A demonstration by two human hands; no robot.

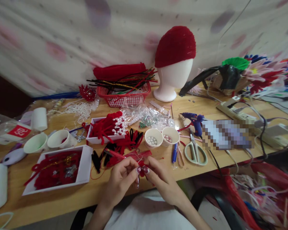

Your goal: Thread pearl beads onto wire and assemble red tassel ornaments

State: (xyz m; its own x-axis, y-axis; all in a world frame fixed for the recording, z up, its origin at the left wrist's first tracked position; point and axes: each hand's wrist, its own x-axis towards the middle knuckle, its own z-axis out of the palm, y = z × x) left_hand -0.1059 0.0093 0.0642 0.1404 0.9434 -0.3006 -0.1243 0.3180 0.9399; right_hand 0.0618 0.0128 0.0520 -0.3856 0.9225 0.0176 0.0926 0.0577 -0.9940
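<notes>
Patterned cloth (62, 38) hangs across the back, behind everything. Wooden table (62, 196) runs L to R below it, crowded w/ craft bits.

White foam head (174, 76) stands upright at the rear centre, w/ a red knit hat (175, 46) on it. Just L of it is a red basket (124, 97) w/ pipe cleaners lying across the top. White tray (86, 163) sits front L, full of red trimmings. A smaller white box (98, 139) behind it holds more red pieces & a pearl string.

L hand (121, 179) & R hand (160, 179) meet at the front edge of the table, centre, thumbs close together.

Blue glue gun (194, 123) lies R of centre. Pale-handled scissors (195, 153) lie just in front of it, blades pointing away. Two large paper cups (48, 140) rest on their sides beside the tray's far end. Two small cups (161, 136) stand side by side mid-table, beads inside. Blue pen (174, 153) lies just L of the scissors.

Smallest: a little red piece (142, 172) sits btw both hands, just above the table edge, well in front of the small cups. Both hands pinch it w/ thumb & forefinger drawn in tight, other fingers curled under. A thin silvery bit hangs below the L fingers; can't tell what it is.
</notes>
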